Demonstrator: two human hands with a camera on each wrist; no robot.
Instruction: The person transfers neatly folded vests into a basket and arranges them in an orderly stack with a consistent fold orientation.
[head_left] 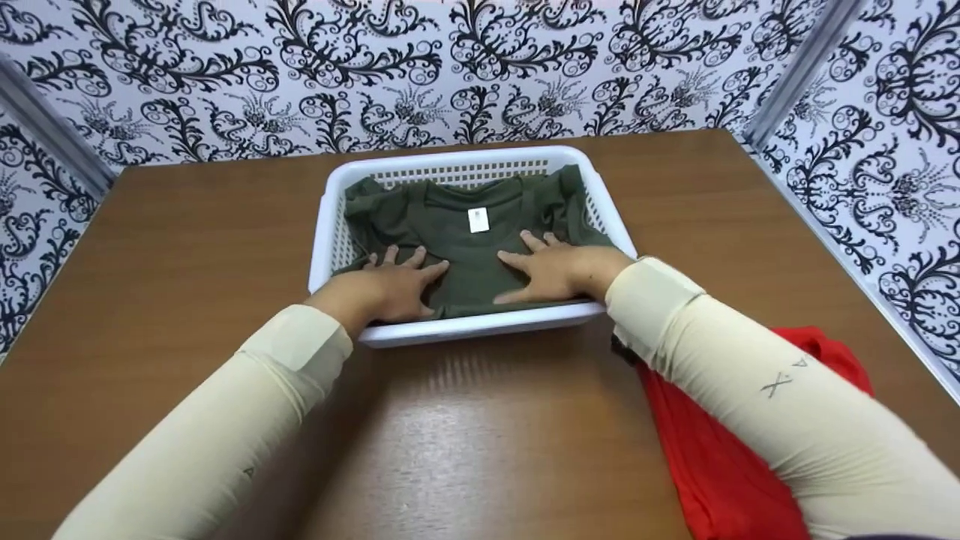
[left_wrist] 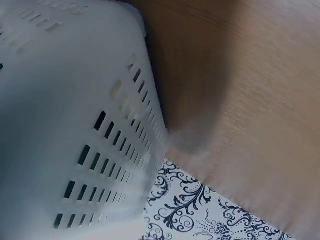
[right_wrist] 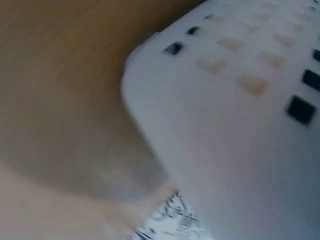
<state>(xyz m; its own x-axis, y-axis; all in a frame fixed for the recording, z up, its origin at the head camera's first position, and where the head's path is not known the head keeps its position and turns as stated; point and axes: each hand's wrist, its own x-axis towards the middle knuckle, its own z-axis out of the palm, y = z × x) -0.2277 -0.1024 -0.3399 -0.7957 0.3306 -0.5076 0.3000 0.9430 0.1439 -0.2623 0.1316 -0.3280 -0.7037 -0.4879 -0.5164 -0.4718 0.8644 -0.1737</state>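
Both hands flat, fingers spread and straight, pressing on the folded dark green shirt (head_left: 465, 240) that lies inside the white slotted basket (head_left: 480, 324); neither hand grips anything. Left hand (head_left: 386, 289) crosses the basket's near rim at its near-left corner, fingertips on the shirt's left half. Right hand (head_left: 555, 270) comes over the near-right corner, fingers on the right half, near the white neck label (head_left: 478, 220). Shirt fills the basket almost wall to wall, cloth riding up against the left and right walls and the far right corner. Basket sits mid-table on the brown wooden table (head_left: 187, 247), well apart from the left and right edges, with bare wood on the left, in front and behind up to the patterned wall (head_left: 480, 67). A red garment (head_left: 720, 457) lies on the table just right of the near-right corner, under the right forearm, reaching toward the near right edge. Both wrist views are blurred: only the basket's outer slotted wall (left_wrist: 75, 125) (right_wrist: 240, 125), table wood and a bit of patterned wall, no hands visible there.
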